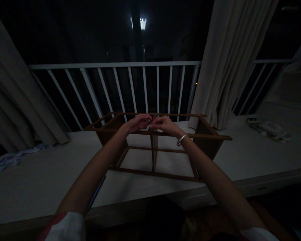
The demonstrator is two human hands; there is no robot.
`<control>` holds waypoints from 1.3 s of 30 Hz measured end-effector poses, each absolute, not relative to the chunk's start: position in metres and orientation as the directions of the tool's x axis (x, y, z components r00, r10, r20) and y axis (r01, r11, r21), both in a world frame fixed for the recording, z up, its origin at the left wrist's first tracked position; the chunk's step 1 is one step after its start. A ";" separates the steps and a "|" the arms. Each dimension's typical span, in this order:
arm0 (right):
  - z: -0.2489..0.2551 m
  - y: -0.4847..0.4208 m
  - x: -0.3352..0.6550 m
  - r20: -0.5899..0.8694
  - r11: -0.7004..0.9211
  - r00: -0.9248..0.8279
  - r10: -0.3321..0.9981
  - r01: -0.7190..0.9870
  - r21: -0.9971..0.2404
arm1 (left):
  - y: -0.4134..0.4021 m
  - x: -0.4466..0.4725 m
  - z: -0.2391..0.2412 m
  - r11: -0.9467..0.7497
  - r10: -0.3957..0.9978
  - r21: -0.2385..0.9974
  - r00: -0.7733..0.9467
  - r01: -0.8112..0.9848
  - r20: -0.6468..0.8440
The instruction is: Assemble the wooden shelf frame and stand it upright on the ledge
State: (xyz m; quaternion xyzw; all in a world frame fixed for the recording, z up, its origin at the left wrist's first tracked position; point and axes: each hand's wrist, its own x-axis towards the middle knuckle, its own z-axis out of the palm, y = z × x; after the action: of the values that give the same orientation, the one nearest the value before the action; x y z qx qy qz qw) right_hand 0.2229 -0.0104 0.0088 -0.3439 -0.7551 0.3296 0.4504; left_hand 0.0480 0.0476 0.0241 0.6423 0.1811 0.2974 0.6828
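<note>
A brown wooden frame [205,136], like an open shelf skeleton with a middle divider, lies on a pale ledge [40,180] in front of me. Both my hands meet over the top of the divider at the frame's near rail. My left hand [137,123] has its fingers curled and pinched toward the right one. My right hand [164,124], with a silver bangle [182,139] on the wrist, is also pinched, fingertips touching the left hand's. Whatever they pinch is too small and dark to name.
A white railing [130,83] runs behind the frame, with darkness and one lamp [142,23] beyond. Beige curtains hang at left [12,100] and right [228,63]. Crumpled cloth lies at far left [7,160] and far right [268,129]. A dark thin object [96,192] rests near my left forearm.
</note>
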 end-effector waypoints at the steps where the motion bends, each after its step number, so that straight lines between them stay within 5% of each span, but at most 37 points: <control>1: 0.008 -0.010 0.223 0.451 0.548 -0.366 0.814 0.223 -0.806 | 0.047 0.048 0.025 0.006 0.640 0.985 0.757 -0.170 0.127; 39: 0.007 -0.008 0.224 0.443 0.530 -0.355 0.823 0.201 -0.824 | 0.048 0.048 0.024 0.005 0.613 0.989 0.782 -0.145 0.111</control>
State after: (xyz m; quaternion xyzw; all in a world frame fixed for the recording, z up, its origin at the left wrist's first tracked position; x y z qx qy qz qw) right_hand 0.2242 -0.0075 0.0074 -0.3424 -0.7481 0.3433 0.4530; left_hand 0.0480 0.0483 0.0243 0.6489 0.1805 0.2763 0.6855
